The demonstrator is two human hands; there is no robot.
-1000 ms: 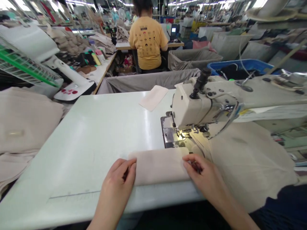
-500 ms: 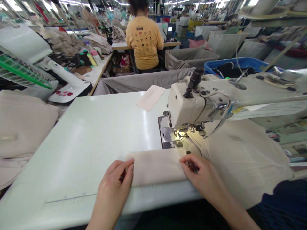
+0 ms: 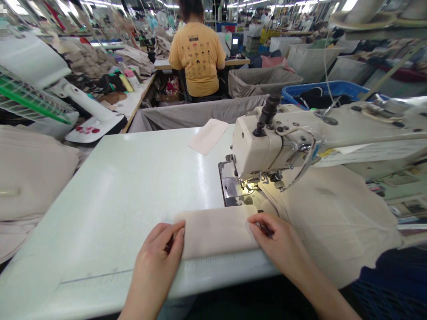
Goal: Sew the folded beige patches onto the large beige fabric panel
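A folded-looking rectangle of pale beige fabric (image 3: 216, 233) lies near the front edge of the table, stretched between my hands. My left hand (image 3: 160, 249) pinches its left end between thumb and fingers. At the right end, my right hand (image 3: 273, 233) grips the fabric the same way, its other fingers curled under and partly hidden. Just beyond the piece stands the sewing machine (image 3: 256, 146), its lamp lighting the needle area and metal plate (image 3: 230, 184). A larger beige cloth (image 3: 333, 222) spreads under the machine arm, right of my right hand.
A small pale fabric piece (image 3: 208, 136) lies farther back on the table (image 3: 140, 186). Stacked beige fabric (image 3: 33, 173) and a white fan or lamp stand (image 3: 96, 124) flank the left side. Ahead are a grey cloth bin (image 3: 200, 113), a blue tub (image 3: 330, 91) and a seated person (image 3: 196, 58).
The view has shifted very slightly. Both hands keep the same hold on the fabric, which stays in the same place on the table.
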